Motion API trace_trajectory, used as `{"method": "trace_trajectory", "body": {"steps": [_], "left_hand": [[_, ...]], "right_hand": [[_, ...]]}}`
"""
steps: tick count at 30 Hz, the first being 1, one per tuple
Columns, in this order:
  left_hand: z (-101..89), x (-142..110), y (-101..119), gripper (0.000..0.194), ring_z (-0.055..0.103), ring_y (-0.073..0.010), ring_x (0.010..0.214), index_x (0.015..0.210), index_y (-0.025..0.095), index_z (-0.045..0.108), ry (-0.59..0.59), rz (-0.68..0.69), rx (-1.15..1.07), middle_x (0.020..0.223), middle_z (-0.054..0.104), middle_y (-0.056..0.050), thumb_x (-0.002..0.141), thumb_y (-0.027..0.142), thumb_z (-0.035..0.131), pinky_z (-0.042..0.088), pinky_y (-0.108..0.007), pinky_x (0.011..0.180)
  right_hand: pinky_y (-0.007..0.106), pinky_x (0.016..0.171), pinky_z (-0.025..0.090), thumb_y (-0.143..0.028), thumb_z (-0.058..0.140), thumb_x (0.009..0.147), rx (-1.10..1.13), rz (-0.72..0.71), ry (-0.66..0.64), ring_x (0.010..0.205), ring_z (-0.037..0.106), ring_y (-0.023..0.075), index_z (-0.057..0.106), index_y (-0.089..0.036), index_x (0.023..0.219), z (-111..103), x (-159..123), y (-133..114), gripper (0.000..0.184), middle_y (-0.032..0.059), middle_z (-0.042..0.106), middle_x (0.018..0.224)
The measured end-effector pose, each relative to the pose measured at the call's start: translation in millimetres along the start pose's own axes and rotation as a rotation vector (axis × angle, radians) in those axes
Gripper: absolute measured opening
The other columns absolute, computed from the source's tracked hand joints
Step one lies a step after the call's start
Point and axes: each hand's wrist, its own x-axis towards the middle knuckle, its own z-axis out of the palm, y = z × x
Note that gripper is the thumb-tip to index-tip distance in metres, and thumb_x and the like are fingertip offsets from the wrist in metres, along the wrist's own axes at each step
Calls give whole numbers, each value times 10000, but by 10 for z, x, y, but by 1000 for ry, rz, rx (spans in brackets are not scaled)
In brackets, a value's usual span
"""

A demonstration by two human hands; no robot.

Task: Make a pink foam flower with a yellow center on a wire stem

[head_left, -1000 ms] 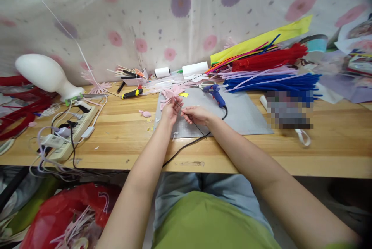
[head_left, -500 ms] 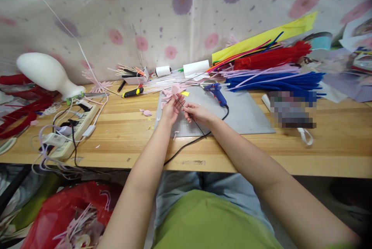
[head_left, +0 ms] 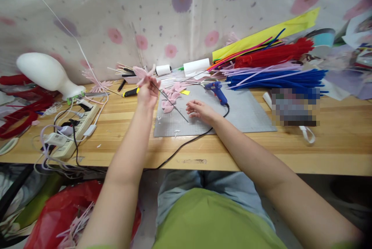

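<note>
My left hand (head_left: pixel 148 93) is closed round the top of a thin dark stem, which carries a pink fuzzy flower (head_left: pixel 143 74) at its upper end. The bare stem (head_left: pixel 174 106) slants down to the right, over the grey cutting mat (head_left: pixel 244 119). My right hand (head_left: pixel 200 111) is apart from the stem, its fingers loosely spread above the mat with nothing in them. Several pink fuzzy petal pieces (head_left: pixel 170 101) lie on the mat between the hands. Behind my right hand rests a blue glue gun (head_left: pixel 218 93), its black cord running toward the table's front edge.
Blue pipe cleaners (head_left: pixel 276 80) and a red bundle (head_left: pixel 270 54) lie at the back right. On the left are a power strip (head_left: pixel 77 131) with tangled cables and a white foam head form (head_left: pixel 43 71). A yellow-black utility knife (head_left: pixel 130 92) lies left of the mat.
My left hand has moved left and up with the flower, uncovering the pink pieces on the mat. My right hand has let go of the stem and its fingers have opened.
</note>
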Motion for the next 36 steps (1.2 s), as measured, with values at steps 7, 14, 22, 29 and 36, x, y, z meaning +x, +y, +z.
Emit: {"method": "trace_trajectory", "body": {"steps": [7, 14, 22, 29, 36], "left_hand": [[-255, 327, 569, 167, 594, -66, 546, 681, 147, 560, 56, 93, 312, 552, 551, 25, 843, 186, 584, 540, -186, 620], [-589, 340, 683, 163, 535, -98, 454, 640, 133, 571, 48, 155, 915, 501, 518, 17, 799, 166, 578, 507, -262, 583], [-781, 244, 784, 115, 631, -226, 859, 688, 200, 665, -174, 543, 1661, 767, 700, -49, 733, 197, 559, 431, -281, 753], [-941, 184, 903, 120, 620, -223, 819, 739, 189, 671, -299, 484, 1697, 760, 692, -46, 714, 235, 562, 422, -263, 708], [-1124, 199, 790, 76, 621, -194, 753, 688, 167, 645, -262, 316, 1429, 724, 686, -47, 720, 222, 604, 464, -281, 759]], "right_hand": [[187, 511, 448, -272, 676, 745, -33, 36, 66, 563, 546, 73, 552, -172, 724, 47, 19, 29, 161, -11, 597, 663], [183, 508, 419, -274, 691, 703, -159, 18, 60, 548, 522, 68, 552, -171, 713, 55, 23, 62, 173, -23, 582, 641], [244, 610, 410, -190, 638, 700, -714, -229, 74, 651, 553, 123, 609, -182, 720, 431, 377, 148, 36, -7, 629, 687], [365, 913, 350, -295, 556, 851, -1393, -485, -11, 1081, 495, 256, 709, -157, 940, 1100, 757, 308, 225, 126, 652, 1055], [422, 881, 309, -440, 520, 862, -1543, -453, 46, 1099, 429, 323, 689, -76, 1026, 1395, 961, 511, 434, 205, 612, 1095]]}}
